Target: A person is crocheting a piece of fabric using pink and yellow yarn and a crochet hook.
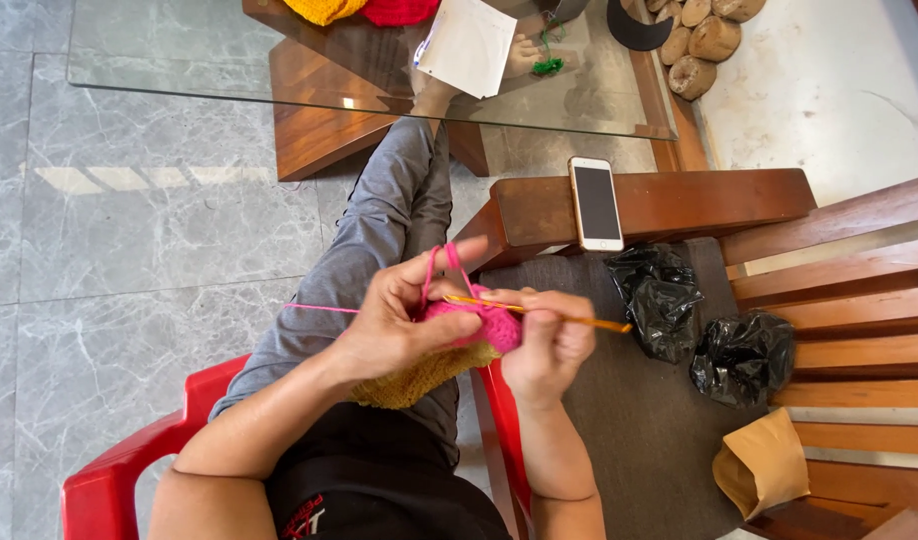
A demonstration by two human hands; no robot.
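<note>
Gripping hook (569, 318), right hand (547, 348) hides pink crochet (489, 322) edge; left hand (399, 320) pinches.

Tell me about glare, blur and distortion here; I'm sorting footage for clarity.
Head view: daylight, soft shadows; pale reflections streak the glass tabletop; the left hand, right hand, pink crochet piece and orange hook are sharp; wide-lens bending curves the edges.

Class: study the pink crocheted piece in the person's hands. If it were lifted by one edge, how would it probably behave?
The pink crocheted piece would probably flop and sag: it bends around the left hand. It looks light, pinched by fingertips alone. Its pink yarn strand would likely trail behind, and loops might slip off the hook held in the right hand.
</note>
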